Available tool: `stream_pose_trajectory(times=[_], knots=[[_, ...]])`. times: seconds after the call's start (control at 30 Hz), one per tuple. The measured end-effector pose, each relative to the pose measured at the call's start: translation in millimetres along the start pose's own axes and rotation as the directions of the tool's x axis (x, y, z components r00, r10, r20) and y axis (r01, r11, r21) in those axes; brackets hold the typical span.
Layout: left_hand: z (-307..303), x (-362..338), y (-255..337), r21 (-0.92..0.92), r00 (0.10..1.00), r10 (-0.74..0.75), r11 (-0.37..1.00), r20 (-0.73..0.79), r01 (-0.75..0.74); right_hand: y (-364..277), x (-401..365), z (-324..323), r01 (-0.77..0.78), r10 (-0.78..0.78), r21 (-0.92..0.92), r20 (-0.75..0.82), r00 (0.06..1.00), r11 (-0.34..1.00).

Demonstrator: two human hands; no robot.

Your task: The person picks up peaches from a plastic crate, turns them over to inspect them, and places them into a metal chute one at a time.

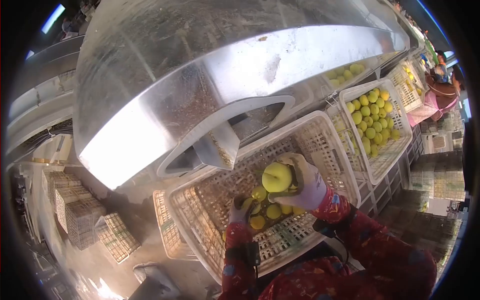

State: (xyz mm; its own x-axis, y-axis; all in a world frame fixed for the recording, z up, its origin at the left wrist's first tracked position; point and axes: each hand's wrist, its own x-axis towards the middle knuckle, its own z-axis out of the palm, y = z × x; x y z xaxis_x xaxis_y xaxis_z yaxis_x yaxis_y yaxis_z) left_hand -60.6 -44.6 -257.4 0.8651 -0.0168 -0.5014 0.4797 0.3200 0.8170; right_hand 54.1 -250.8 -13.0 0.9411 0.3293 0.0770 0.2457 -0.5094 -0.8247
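Note:
My right hand [306, 182], in a pale glove with dark palm patches, holds a large yellow-green fruit [277, 177] above a white plastic crate [172, 200]. Lower and to the left, my left hand [243, 209], also gloved, is inside the crate with its fingers curled at another green fruit [259, 193]. Several yellow-green fruits [273, 211] lie on the crate's perforated floor between and below my hands. Part of what my left hand grips is hidden by its fingers.
A large metal machine [200, 75] with a chute [220, 147] overhangs the crate's far side. To the right stands a second crate [372, 175] full of fruit. Stacked crates [82, 215] stand on the floor at left. A person in pink [425, 110] is at far right.

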Motion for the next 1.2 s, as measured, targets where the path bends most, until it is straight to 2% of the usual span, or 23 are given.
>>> stream_pose_trajectory(times=[0.03,0.13,0.17,0.23,0.33,0.37,0.47,0.57,0.67,0.7,0.77,0.87,0.9,0.93,1.0,1.03,1.13,1.2], knots=[[3,-11,28,-0.164,1.000,-0.031,0.986,0.000,0.030,-15,5,2,0.047,-0.046,0.001,-0.073,0.996,0.999],[26,-41,103,-0.560,0.988,0.144,0.815,-0.050,-0.147,-52,21,18,0.076,-0.090,-0.068,-0.229,0.969,0.995],[29,-52,128,-0.638,0.987,0.150,0.755,-0.058,-0.152,-63,32,23,0.083,-0.118,-0.149,-0.251,0.961,0.985],[35,-72,169,-0.778,0.986,0.156,0.611,-0.064,-0.147,-70,56,43,0.084,-0.139,-0.190,-0.294,0.946,0.978],[43,-83,211,-0.845,0.949,0.312,0.493,-0.051,-0.208,-68,101,82,0.016,-0.125,-0.344,-0.298,0.946,0.939],[43,-86,218,-0.855,0.951,0.307,0.480,-0.045,-0.196,-68,110,90,-0.018,-0.113,-0.407,-0.294,0.949,0.913],[41,-94,231,-0.748,0.932,0.343,0.586,-0.120,-0.312,-83,105,63,0.013,-0.056,-0.145,-0.296,0.954,0.989],[41,-98,241,-0.689,0.934,0.328,0.645,-0.141,-0.330,-94,58,34,0.003,0.037,0.237,-0.164,0.986,0.971],[50,-93,240,-0.665,0.895,0.425,0.630,-0.136,-0.400,-95,20,35,0.292,-0.291,-0.006,-0.063,0.955,0.957],[62,-92,248,-0.572,0.876,0.441,0.674,-0.197,-0.468,-93,17,39,0.180,-0.180,-0.014,-0.118,0.977,0.984],[52,-81,228,-0.467,0.887,0.406,0.755,-0.219,-0.461,-86,14,50,-0.053,0.050,-0.007,-0.234,0.971,0.999],[50,-68,222,-0.551,0.903,0.370,0.717,-0.218,-0.427,-84,51,53,0.308,-0.388,-0.307,-0.251,0.887,0.901],[53,-66,224,-0.618,0.902,0.377,0.663,-0.211,-0.422,-78,56,57,0.333,-0.357,-0.206,-0.090,0.930,0.920],[55,-64,227,-0.680,0.900,0.384,0.606,-0.206,-0.414,-75,63,61,0.304,-0.316,-0.136,-0.078,0.946,0.943],[51,-65,230,-0.587,0.910,0.324,0.695,-0.260,-0.416,-72,73,66,0.231,-0.231,0.006,-0.043,0.972,0.973],[43,-64,228,-0.569,0.918,0.300,0.721,-0.260,-0.397,-71,74,62,0.262,-0.262,-0.002,-0.043,0.964,0.965],[30,-60,224,-0.630,0.939,0.260,0.696,-0.226,-0.344,-70,63,55,0.151,-0.144,0.191,-0.052,0.988,0.970],[25,-55,219,-0.692,0.952,0.240,0.655,-0.190,-0.304,-72,54,56,0.206,-0.197,0.088,-0.103,0.975,0.975]])
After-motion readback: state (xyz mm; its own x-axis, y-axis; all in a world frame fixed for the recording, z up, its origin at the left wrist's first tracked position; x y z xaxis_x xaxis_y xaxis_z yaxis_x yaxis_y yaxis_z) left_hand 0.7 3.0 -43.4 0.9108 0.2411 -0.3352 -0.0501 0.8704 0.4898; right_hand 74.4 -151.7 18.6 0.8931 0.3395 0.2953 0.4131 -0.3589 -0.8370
